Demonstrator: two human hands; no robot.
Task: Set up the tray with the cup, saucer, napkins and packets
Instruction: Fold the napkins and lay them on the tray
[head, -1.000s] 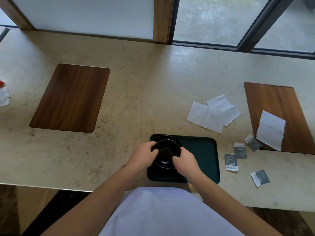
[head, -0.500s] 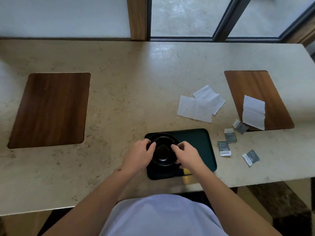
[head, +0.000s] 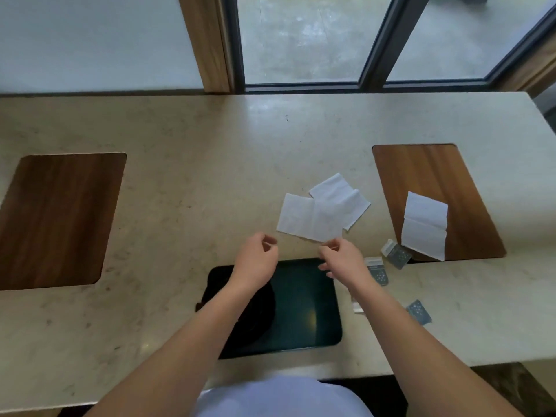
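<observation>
Dark tray [head: 304,299] at the counter's [head: 186,188] near edge, its left part hidden by the left forearm. Left hand [head: 255,260] and right hand [head: 343,260] hover apart, fingers loosely curled, empty. Napkins [head: 322,212] beyond; packets [head: 397,254] right, beside a wooden inlay [head: 433,176]; window behind.

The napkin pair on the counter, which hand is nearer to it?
Right. The right hand hovers at the napkin pair's near edge; the left hand hovers further left, above the tray.
</observation>
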